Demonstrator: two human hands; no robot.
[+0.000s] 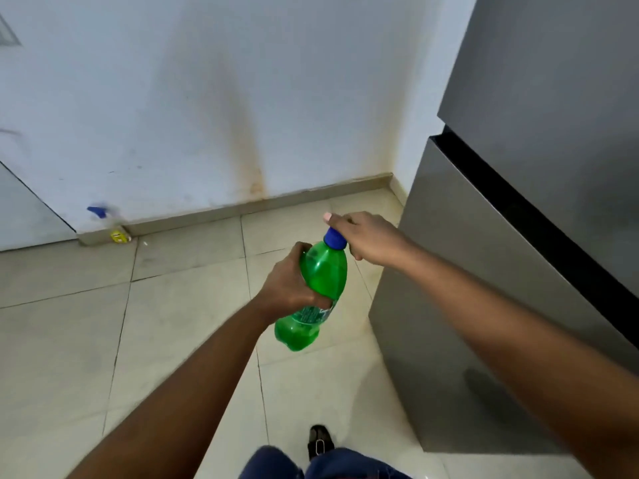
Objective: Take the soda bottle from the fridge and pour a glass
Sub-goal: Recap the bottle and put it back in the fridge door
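Note:
A green plastic soda bottle with a blue cap hangs in mid-air in front of me, tilted slightly with the cap up. My left hand is wrapped around the bottle's middle from the left. My right hand reaches in from the right, its fingers closed on the blue cap. The grey fridge stands at the right with both doors closed. No glass is in view.
A white wall with a brown stain runs across the back, with a skirting board at its foot. A spray bottle with a blue trigger stands by the wall at left. Beige floor tiles lie below; my shoe shows at the bottom.

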